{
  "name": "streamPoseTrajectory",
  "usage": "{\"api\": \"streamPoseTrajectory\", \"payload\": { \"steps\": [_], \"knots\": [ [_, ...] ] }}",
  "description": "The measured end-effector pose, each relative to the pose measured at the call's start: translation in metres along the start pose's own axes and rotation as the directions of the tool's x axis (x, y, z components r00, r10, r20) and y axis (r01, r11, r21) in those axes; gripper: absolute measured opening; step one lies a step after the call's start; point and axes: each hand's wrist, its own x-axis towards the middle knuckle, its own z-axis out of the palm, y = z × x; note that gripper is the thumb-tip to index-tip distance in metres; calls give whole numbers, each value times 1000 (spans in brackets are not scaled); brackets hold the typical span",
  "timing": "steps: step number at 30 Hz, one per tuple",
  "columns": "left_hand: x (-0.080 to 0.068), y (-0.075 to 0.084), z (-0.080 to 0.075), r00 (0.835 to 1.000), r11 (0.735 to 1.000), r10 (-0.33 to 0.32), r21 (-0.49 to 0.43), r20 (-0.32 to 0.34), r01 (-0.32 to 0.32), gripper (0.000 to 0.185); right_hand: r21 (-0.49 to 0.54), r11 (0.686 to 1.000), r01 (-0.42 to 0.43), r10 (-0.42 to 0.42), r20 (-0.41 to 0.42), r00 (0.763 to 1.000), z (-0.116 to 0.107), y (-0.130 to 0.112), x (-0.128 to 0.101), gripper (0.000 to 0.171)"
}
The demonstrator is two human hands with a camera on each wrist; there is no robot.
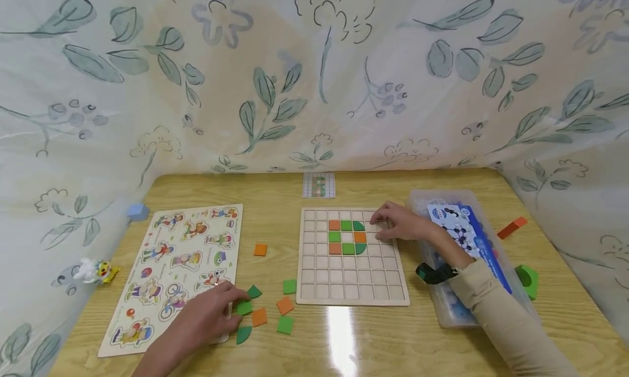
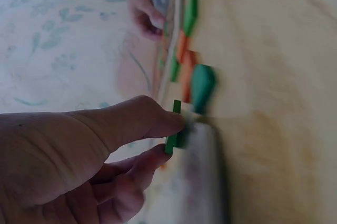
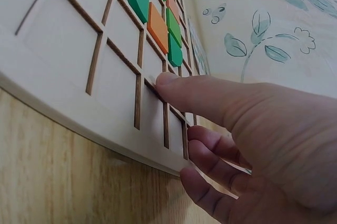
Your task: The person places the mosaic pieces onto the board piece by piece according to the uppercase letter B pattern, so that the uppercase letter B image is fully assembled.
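My left hand (image 1: 203, 314) pinches a green square tile (image 2: 171, 134) between thumb and fingers, beside the loose tiles left of the grid board. Close by lie a dark green quarter-round tile (image 1: 254, 292), another dark green quarter-round (image 1: 243, 334) and an orange square (image 1: 259, 317). My right hand (image 1: 400, 222) holds nothing; its relaxed fingers rest at the right side of the wooden grid board (image 1: 314, 285). In the board's upper middle, green, orange and dark green quarter-round tiles form a ring around a bare cell (image 1: 347, 237).
A small pattern card (image 1: 318, 186) lies behind the board. Left is a wooden picture puzzle (image 1: 162, 273), partly under my left hand. A clear plastic box (image 1: 444, 311) with a blue booklet stands right, under my right forearm. More loose tiles, like a green square (image 1: 285, 325), lie between.
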Motion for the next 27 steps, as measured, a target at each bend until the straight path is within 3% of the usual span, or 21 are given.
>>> {"api": "streamPoseTrajectory", "payload": {
  "steps": [7, 11, 16, 21, 27],
  "knots": [
    [20, 19, -7, 985, 984, 171, -57, 5, -170, 17, -12, 1000, -6, 6, 3, 1000, 0, 1, -1, 30],
    [55, 39, -3, 958, 958, 282, -58, 48, -280, 15, -19, 999, -28, 28, 8, 1000, -4, 4, -2, 30],
    [107, 60, 9, 907, 915, 401, -19, 128, -402, 16, -10, 999, -41, 41, -6, 999, -4, 5, -3, 30],
    [142, 75, 24, 886, 888, 432, 92, 166, -450, 14, 0, 1000, -26, 26, 1, 1000, 1, 3, -3, 30],
    [160, 83, 32, 903, 904, 377, 130, 205, -407, 19, -3, 1000, -16, 16, 6, 1000, 1, -1, -1, 30]
  ]
}}
